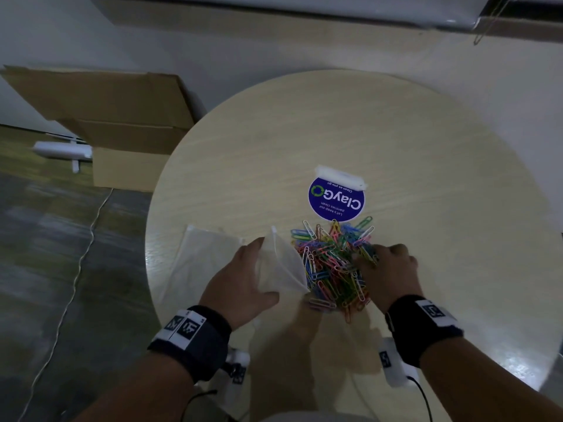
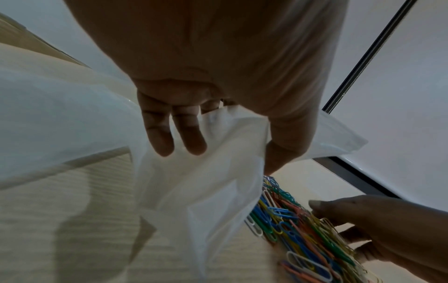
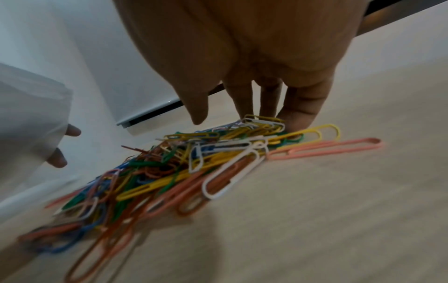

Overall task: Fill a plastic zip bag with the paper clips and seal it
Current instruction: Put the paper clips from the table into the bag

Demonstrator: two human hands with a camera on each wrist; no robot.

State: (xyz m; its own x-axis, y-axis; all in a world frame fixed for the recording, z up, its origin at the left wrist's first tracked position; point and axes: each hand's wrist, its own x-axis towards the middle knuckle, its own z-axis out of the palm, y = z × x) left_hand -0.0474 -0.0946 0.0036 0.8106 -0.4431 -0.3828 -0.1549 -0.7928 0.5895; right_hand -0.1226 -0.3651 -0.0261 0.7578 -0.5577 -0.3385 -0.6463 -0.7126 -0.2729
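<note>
A: Entry, single moment. Round pale worktop. Heap of coloured paper clips lies near its front edge, between the two hands.

B: Left hand?

A: It holds a clear zip bag just left of the heap, mouth turned toward the clips. Thumb lies on the near side of the mouth. The left wrist view shows two fingers straight and slightly apart against the film, with the thumb pressed over the bag's edge, so the plastic is pinched between thumb and fingers. The bag's lower edge touches the heap's left side.

B: Right hand?

A: On the heap's right side. The right wrist view shows its fingers straight, close together, tips down on the worktop against the yellow and white clips; thumb stands apart, above the pile. No clip is pinched.

B: Anything in the bag?

A: I see no clips in it; the film is cloudy, so the inside is hard to read.

B: Other items?

A: A second clear bag lies flat on the worktop, left of the left hand. A round blue sticker sits beyond the heap, with a small white plastic piece at its far edge. A cardboard box stands on the floor to the left.
</note>
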